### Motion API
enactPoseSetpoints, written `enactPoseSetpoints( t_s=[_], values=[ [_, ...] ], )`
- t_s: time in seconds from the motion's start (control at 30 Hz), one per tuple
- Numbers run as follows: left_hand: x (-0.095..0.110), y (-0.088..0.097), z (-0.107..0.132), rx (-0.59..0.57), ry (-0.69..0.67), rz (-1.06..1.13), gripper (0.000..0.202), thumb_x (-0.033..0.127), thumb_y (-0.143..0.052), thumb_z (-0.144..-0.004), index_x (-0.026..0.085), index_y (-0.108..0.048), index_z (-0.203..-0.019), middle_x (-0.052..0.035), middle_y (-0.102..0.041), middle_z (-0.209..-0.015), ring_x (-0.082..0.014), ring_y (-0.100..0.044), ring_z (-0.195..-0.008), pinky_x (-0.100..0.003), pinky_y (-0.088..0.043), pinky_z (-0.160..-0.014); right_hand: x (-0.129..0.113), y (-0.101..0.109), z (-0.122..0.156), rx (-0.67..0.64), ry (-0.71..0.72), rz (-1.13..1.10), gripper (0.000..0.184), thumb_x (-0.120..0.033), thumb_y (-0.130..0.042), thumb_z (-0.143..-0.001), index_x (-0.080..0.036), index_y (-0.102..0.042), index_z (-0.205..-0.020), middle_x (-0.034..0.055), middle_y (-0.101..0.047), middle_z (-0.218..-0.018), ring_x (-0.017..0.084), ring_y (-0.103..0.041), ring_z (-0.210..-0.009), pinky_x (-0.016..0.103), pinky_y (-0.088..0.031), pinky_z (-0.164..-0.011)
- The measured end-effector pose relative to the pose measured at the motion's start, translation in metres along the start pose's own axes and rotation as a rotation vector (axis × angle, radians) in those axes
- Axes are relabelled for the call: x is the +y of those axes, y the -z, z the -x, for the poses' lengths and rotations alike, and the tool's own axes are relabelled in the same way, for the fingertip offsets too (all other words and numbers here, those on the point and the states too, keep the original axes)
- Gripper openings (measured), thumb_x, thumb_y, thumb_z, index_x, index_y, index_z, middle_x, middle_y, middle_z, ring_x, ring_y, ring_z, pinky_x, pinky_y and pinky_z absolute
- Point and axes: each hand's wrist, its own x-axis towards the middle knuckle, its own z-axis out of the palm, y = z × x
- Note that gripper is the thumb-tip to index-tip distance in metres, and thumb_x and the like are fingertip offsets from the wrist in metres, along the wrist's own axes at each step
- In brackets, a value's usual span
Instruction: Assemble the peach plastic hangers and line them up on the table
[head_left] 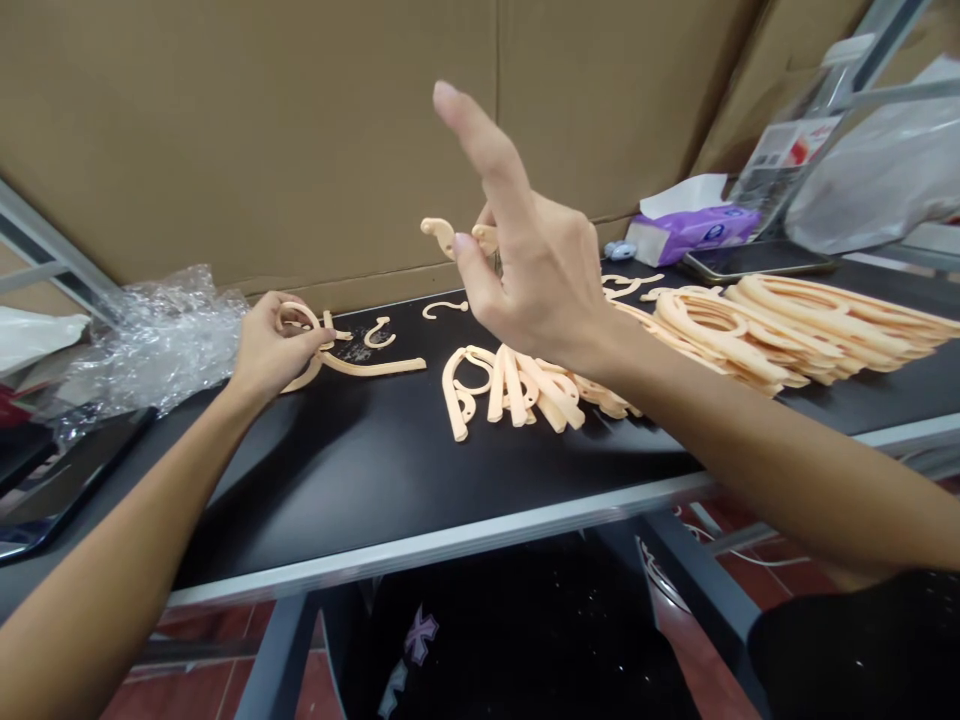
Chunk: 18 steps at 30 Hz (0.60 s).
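My left hand (271, 340) is closed on a peach plastic folding hanger (375, 368), whose long curved arm reaches right over the black table. In the air above the table my right hand (536, 255) is raised, index finger pointing up. Thumb and other fingers pinch a small peach plastic piece (437, 232) with a rounded end; part of it is hidden by the fingers. Loose hanger hooks (380, 333) lie just right of my left hand. Below my right hand sits a group of short hanger arms (517, 390) with holes in their ends.
A large stack of peach hanger parts (787, 325) covers the table's right side. Behind it are a phone (757, 262) and a purple tissue pack (697, 232). Crumpled clear plastic (172, 335) and a dark tablet-like device (75, 490) lie at left. Cardboard (300, 130) stands behind.
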Motion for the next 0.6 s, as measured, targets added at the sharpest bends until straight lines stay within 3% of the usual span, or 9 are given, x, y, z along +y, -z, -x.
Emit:
enactPoseSetpoints(
  t_s=[0.13, 0.27, 0.37, 0.53, 0.6],
  values=[
    [-0.006, 0.004, -0.005, -0.039, 0.008, -0.338, 0.040, 0.036, -0.079, -0.066, 0.019, -0.064, -0.100, -0.0068, -0.067, -0.094, -0.0255, -0.062, -0.087, -0.040, -0.049, -0.084, 0.008, -0.010, -0.004, 0.039, -0.001, -0.009, 0.072, -0.041, -0.031, -0.109, -0.026, -0.007, -0.175, 0.0115, -0.073, -0.116, 0.032, -0.069, -0.108, 0.042, -0.051, -0.094],
    [-0.019, 0.005, -0.011, -0.055, 0.078, -0.401, 0.055, 0.039, -0.079, -0.068, 0.022, -0.061, -0.117, -0.0108, -0.070, -0.103, -0.0342, -0.067, -0.099, -0.044, -0.050, -0.088, 0.009, -0.007, -0.003, 0.061, -0.008, -0.021, 0.074, -0.037, -0.032, -0.109, -0.027, 0.001, -0.175, 0.0109, -0.075, -0.117, 0.031, -0.069, -0.109, 0.039, -0.050, -0.093],
    [-0.030, 0.005, -0.014, -0.112, 0.107, -0.434, 0.051, 0.041, -0.078, -0.068, 0.024, -0.061, -0.113, -0.0122, -0.072, -0.101, -0.0384, -0.069, -0.101, -0.047, -0.052, -0.088, 0.008, -0.003, -0.003, 0.082, -0.040, -0.029, 0.074, -0.035, -0.031, -0.109, -0.028, 0.002, -0.174, 0.0096, -0.074, -0.119, 0.030, -0.069, -0.111, 0.037, -0.050, -0.094],
    [-0.043, 0.007, -0.018, -0.188, -0.029, -0.590, 0.029, 0.038, -0.072, -0.069, 0.023, -0.066, -0.093, -0.0182, -0.072, -0.103, -0.0474, -0.065, -0.117, -0.056, -0.047, -0.104, 0.014, -0.014, -0.012, -0.059, -0.058, -0.006, 0.059, -0.038, -0.043, -0.106, -0.024, -0.043, -0.164, 0.0155, -0.074, -0.120, 0.037, -0.067, -0.111, 0.048, -0.050, -0.095],
    [-0.042, 0.007, -0.018, -0.171, -0.094, -0.634, 0.026, 0.037, -0.072, -0.069, 0.023, -0.068, -0.091, -0.0188, -0.071, -0.102, -0.0502, -0.060, -0.125, -0.060, -0.042, -0.111, 0.017, -0.018, -0.015, -0.104, -0.067, 0.004, 0.057, -0.036, -0.046, -0.105, -0.021, -0.048, -0.161, 0.0170, -0.073, -0.119, 0.038, -0.066, -0.111, 0.049, -0.050, -0.095]
  ],
)
